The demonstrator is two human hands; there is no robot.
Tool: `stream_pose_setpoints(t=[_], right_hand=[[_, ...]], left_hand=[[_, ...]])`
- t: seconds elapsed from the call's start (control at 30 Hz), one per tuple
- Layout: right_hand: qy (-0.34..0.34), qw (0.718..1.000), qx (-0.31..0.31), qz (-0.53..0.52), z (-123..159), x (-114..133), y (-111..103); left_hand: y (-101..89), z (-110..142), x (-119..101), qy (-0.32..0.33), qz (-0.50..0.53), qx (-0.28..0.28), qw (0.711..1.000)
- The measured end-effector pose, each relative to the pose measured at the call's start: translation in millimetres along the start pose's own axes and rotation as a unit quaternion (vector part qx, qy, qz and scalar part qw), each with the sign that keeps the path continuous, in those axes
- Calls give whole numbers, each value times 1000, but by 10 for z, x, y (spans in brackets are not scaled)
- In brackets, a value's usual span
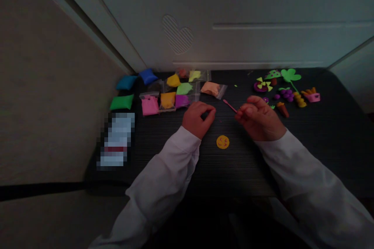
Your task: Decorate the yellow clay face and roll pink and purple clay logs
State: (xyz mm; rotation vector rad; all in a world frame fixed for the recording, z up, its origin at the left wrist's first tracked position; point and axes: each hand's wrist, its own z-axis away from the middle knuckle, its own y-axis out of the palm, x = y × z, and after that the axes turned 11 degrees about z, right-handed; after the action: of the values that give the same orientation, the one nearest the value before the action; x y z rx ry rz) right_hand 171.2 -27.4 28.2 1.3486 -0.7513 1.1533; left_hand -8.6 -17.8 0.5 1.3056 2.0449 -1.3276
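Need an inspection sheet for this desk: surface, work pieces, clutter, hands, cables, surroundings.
Surface: dark, fine-lined desktop; small green crumb near the back.
Work pieces: yellow winking smiley disc lying between the forearms; slim pink tool.
Clutter: green pack, pink bag and other coloured packs back left; clover-shaped green piece, purple cluster and other shaped pieces back right; pixelated screen at left.
Left hand: fingers curled, no held thing visible.
Right hand: pinching the tool's end.
Cables: black strap or cable at left; can't tell which.
Surroundings: pale panel with heart relief behind.
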Motion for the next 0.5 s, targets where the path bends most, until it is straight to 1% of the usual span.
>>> stream_pose_setpoints(t=[0.23, 0.5], right_hand=[[-19, 1000, -9, 10, -5, -1, 23], [-16, 1000, 3, 19, -6, -12, 25]], left_hand=[[-2, -1, -21, 1, 2, -2, 1000], [0, 0, -15, 1, 5, -4, 1000]])
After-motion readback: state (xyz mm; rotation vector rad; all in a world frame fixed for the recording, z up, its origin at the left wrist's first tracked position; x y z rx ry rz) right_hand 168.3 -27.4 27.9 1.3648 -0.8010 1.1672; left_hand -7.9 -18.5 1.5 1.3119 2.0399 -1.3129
